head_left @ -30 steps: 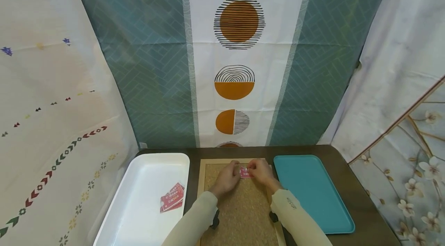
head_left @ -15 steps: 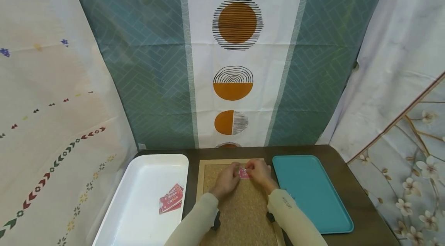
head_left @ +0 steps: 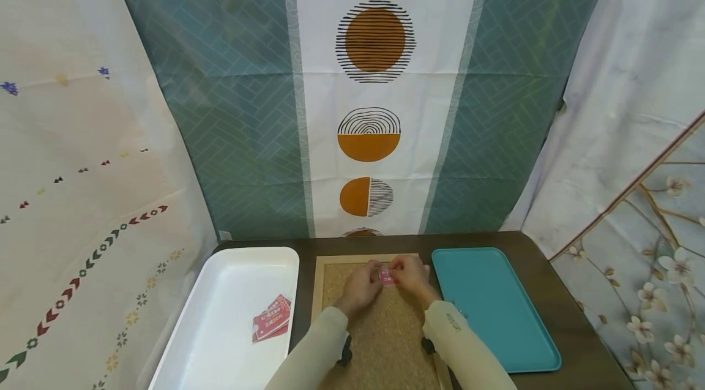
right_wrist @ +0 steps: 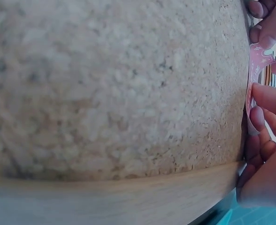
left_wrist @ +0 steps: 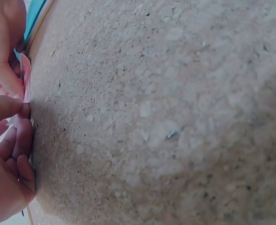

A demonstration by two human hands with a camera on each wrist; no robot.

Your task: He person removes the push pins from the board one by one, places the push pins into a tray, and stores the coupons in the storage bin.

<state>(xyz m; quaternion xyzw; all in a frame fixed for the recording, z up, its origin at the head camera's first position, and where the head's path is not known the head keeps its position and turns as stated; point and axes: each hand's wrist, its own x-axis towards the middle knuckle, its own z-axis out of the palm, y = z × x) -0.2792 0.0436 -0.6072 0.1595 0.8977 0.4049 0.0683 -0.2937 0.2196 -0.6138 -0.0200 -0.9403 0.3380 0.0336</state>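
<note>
A pink-red coupon (head_left: 388, 277) with pale printing lies at the upper part of a cork board (head_left: 380, 329) in a light wooden frame. My left hand (head_left: 360, 285) holds the coupon's left end between thumb and fingers, seen also in the right wrist view at the top right. From the other side, my right hand (head_left: 410, 275) pinches the coupon (right_wrist: 253, 75) near its right end. The coupon bends a little between the hands. In the left wrist view both hands crowd the left edge, and fingers cover much of the coupon (left_wrist: 26, 77). Whether anything small is under the right fingertips is hidden.
To the left stands a white tray (head_left: 220, 316) with several similar red coupons (head_left: 272, 319) in an overlapping pile. A teal tray (head_left: 496, 310) lies to the right, with tiny bits beside the right sleeve. A dark table (head_left: 584, 341) carries everything; patterned cloths hang around.
Both hands stay at the coupon with only slight finger shifts. The head view has tilted and drifted a little; the trays and the pile of coupons lie as before.
</note>
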